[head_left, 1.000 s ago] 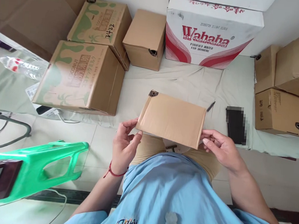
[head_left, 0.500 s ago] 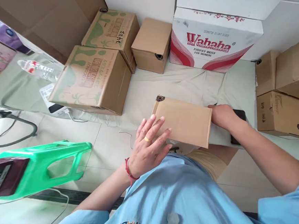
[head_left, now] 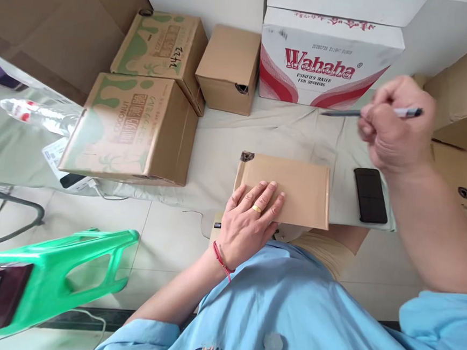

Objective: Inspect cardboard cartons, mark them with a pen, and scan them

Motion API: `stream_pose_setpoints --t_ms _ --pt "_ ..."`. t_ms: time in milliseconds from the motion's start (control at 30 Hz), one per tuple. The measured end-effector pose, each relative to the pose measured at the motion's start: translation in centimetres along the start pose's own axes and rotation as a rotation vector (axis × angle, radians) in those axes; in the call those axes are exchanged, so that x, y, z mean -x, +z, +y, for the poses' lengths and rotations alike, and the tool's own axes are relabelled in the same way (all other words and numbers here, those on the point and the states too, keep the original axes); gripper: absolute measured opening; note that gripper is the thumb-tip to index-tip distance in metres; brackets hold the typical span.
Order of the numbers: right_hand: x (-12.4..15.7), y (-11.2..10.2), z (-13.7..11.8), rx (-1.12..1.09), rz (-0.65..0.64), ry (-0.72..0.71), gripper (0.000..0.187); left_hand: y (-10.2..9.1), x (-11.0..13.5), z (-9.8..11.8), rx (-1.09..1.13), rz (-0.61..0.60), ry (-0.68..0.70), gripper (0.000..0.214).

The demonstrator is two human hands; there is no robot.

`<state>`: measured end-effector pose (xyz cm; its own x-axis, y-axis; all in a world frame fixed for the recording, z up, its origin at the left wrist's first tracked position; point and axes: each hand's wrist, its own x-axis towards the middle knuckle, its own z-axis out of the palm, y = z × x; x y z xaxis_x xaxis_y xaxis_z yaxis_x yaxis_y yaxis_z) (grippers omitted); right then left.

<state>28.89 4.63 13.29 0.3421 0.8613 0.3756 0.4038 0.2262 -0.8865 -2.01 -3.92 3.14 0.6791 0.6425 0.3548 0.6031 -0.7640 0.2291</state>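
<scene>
A brown cardboard box (head_left: pixel 301 188) lies at the table's front edge, with a dark mark at its far left corner. My left hand (head_left: pixel 250 214) rests on the box's near left part, fingers stretched out over its top. Raised above the table on the right, my right hand (head_left: pixel 395 123) is closed around a pen (head_left: pixel 343 113). The pen's dark end points left and the other end sticks out past my fist. Below that hand, a black smartphone (head_left: pixel 370 195) lies to the right of the box.
Printed coconut cartons (head_left: pixel 116 122) and a plain box (head_left: pixel 228 66) stand at the left and back, beside a white Wahaha carton (head_left: pixel 327 58). More boxes (head_left: pixel 461 101) are on the right. A water bottle (head_left: pixel 39 116) lies far left. A green stool (head_left: pixel 52 268) stands on the floor.
My right hand has risen from beside the box, and a pen now shows in it. The phone is fully uncovered. My left hand has slid further right onto the box top.
</scene>
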Motion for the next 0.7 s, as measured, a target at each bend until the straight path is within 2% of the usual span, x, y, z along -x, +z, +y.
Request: stream_pose_setpoints --t_ms 33,67,133,167,233,300,400,500,567,700 --pt "0.3 1.8 -0.7 -0.212 -0.115 0.114 0.012 -0.1 -0.2 0.3 -0.015 -0.019 -0.02 0.059" --pt "0.8 3.8 -1.2 -0.331 -0.247 0.185 0.019 -0.1 -0.3 0.6 -0.028 -0.037 -0.047 0.062" --pt "1.9 7.9 -1.6 -0.463 -0.484 0.243 0.029 -0.1 -0.6 1.1 -0.043 -0.075 -0.103 0.073" --pt "2.4 9.8 -1.4 -0.481 -0.568 0.235 0.028 -0.1 -0.6 1.1 -0.046 -0.091 -0.125 0.078" --pt "3.3 12.8 -0.5 -0.471 -0.622 0.175 0.019 -0.1 -0.6 0.9 -0.035 -0.088 -0.145 0.084" --pt "3.8 14.5 0.8 -0.428 -0.556 0.119 0.01 -0.1 -0.4 0.1 0.016 -0.025 -0.14 0.085" --pt "4.2 14.9 2.0 -0.372 -0.471 0.08 0.005 0.4 -0.1 -1.6 0.154 0.117 -0.13 0.085" --pt "4.4 14.1 2.0 -0.35 -0.465 0.078 0.005 1.5 -0.3 -2.6 0.215 0.289 -0.132 0.063" --pt "4.6 13.8 1.7 -0.336 -0.449 0.064 0.008 2.1 -0.6 -2.8 0.211 0.385 -0.17 0.056" --pt "4.7 13.8 1.5 -0.291 -0.444 0.022 0.014 2.5 -1.2 -2.7 0.212 0.424 -0.268 0.057"
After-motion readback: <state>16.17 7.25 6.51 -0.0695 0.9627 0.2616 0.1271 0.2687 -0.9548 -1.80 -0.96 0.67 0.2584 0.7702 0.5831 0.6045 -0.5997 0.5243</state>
